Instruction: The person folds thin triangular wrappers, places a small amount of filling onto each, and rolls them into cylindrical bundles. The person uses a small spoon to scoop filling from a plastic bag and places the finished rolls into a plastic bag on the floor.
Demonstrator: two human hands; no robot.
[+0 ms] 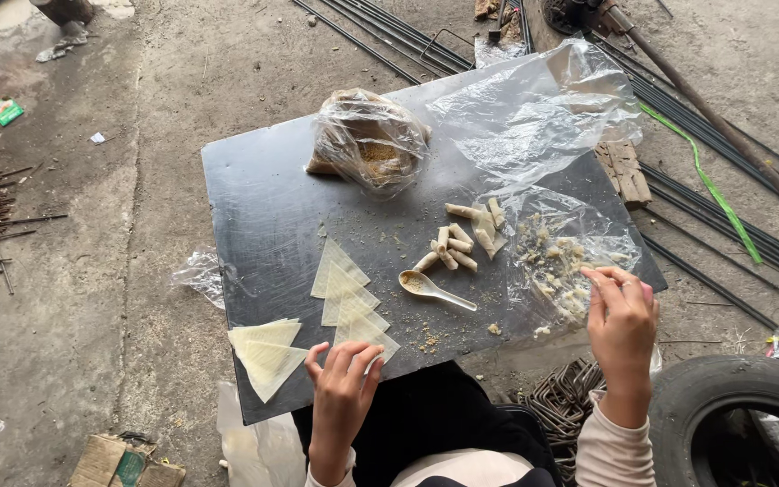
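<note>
Left hand point(343, 372): fingers spread, tips pressing a triangular wrapper point(364, 332) at the board's point(263, 207) near edge
Right hand point(621, 317): curled loosely, fingertips on the clear bag of filling point(563, 257) at the right edge
Centre: white spoon point(432, 289), rolled pieces point(462, 239) just beyond it

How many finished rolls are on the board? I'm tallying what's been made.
About 8 rolls, clustered mid-board right of the white spoon: three near the plastic sheet, five lower beside the spoon's bowl. Overlaps may hide more.
</note>
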